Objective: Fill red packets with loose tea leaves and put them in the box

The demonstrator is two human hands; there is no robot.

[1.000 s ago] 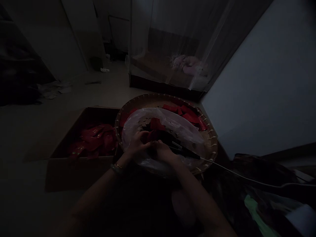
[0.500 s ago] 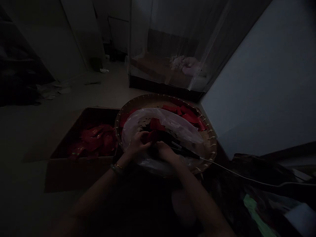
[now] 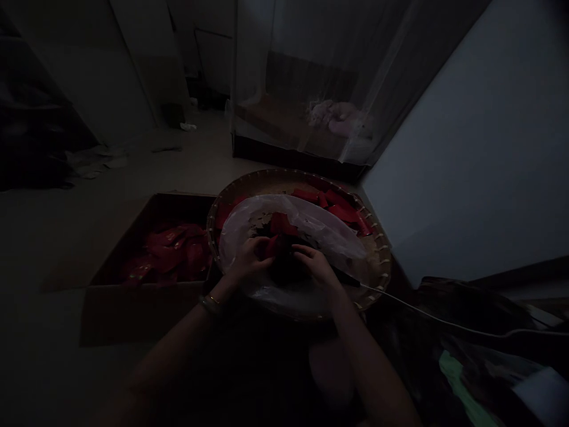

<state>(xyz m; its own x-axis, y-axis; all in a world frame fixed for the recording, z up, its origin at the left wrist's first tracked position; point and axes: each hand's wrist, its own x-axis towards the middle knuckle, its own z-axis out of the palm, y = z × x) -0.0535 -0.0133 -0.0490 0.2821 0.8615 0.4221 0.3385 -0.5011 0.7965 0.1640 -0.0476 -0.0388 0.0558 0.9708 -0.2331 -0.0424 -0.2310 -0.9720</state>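
The room is dim. My left hand (image 3: 249,261) is closed around a small red packet (image 3: 276,244) over a clear plastic sheet (image 3: 338,234). My right hand (image 3: 315,264) is just right of the packet, fingers stretched towards it, with no object visible in them. Dark loose pieces (image 3: 262,222), too dark to name, lie on the plastic beyond my hands, with another red packet (image 3: 283,223) among them. Partly hidden by my right hand, a dark corded tool (image 3: 349,277) lies at the right. Everything here rests in a round woven bamboo tray (image 3: 383,261).
More red packets (image 3: 342,210) lie along the tray's far right side. An open cardboard box (image 3: 142,308) of red packets (image 3: 173,252) stands to the left. A white cord (image 3: 427,308) runs right. Beyond are a netted bed (image 3: 297,130) and a pale wall (image 3: 480,148).
My right hand has moved up and to the right, its fingers loosening and spreading beside the packet; it now covers more of the corded tool. My left hand stays nearly still with the packet.
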